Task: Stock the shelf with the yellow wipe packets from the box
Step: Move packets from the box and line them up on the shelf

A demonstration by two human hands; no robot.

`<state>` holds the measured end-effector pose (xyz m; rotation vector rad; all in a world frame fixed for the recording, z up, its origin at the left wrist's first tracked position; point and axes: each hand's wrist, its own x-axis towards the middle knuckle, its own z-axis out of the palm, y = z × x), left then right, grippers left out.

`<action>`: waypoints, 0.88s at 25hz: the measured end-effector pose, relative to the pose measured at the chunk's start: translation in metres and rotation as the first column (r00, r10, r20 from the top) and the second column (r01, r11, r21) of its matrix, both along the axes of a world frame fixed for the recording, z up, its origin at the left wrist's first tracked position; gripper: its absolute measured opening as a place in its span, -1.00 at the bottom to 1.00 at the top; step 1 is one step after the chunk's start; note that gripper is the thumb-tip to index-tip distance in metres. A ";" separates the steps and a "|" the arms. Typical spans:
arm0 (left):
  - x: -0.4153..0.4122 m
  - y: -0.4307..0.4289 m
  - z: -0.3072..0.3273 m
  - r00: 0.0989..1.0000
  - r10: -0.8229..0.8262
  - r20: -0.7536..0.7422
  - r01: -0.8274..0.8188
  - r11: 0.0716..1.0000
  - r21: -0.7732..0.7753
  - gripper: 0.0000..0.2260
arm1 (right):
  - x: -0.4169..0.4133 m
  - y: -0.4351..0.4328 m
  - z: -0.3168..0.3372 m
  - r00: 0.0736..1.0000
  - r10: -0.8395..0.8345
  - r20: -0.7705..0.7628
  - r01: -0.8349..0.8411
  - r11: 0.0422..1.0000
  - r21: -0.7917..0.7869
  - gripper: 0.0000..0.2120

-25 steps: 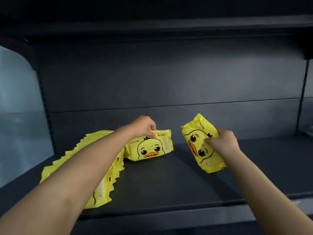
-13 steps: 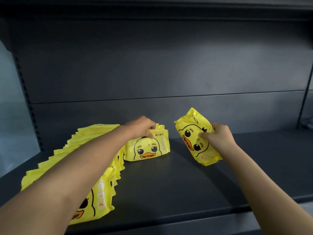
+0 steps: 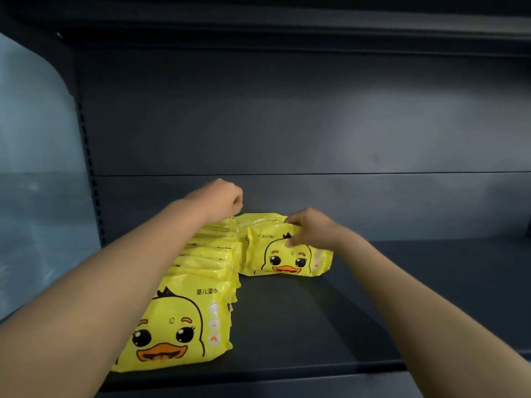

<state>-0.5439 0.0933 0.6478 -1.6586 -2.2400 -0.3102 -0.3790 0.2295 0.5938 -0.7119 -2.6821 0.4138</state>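
A row of yellow duck-print wipe packets runs from the front of the dark shelf to its back. A second, short row starts to its right. My right hand grips the top edge of the front packet of that row, which stands upright on the shelf. My left hand hovers above the far end of the long row with its fingers curled and holds nothing. The box is out of view.
The shelf's dark back panel rises behind the packets, with an upper shelf overhead. A translucent side panel and a slotted upright close the left side. Bare shelf floor spreads to the right.
My right hand has turned its packet upright and set it down in front of the packet my left hand was holding. My left hand has let go and lifted up.
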 end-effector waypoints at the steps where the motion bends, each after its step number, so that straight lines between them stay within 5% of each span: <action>1: -0.001 -0.007 -0.002 1.000 0.010 0.014 -0.010 1.000 0.012 -0.80 | -0.011 -0.002 -0.010 1.000 -0.028 -0.004 0.028 0.996 0.085 -0.54; 8: -0.006 -0.021 -0.030 0.995 -0.012 0.094 0.010 1.000 0.020 -0.80 | -0.014 -0.010 -0.047 0.996 -0.091 0.025 0.076 0.933 0.351 -0.08; 22: 0.019 -0.018 -0.033 0.997 0.003 0.077 -0.006 0.999 0.044 -0.81 | -0.026 -0.021 -0.040 0.981 -0.182 0.072 0.135 0.894 0.428 -0.13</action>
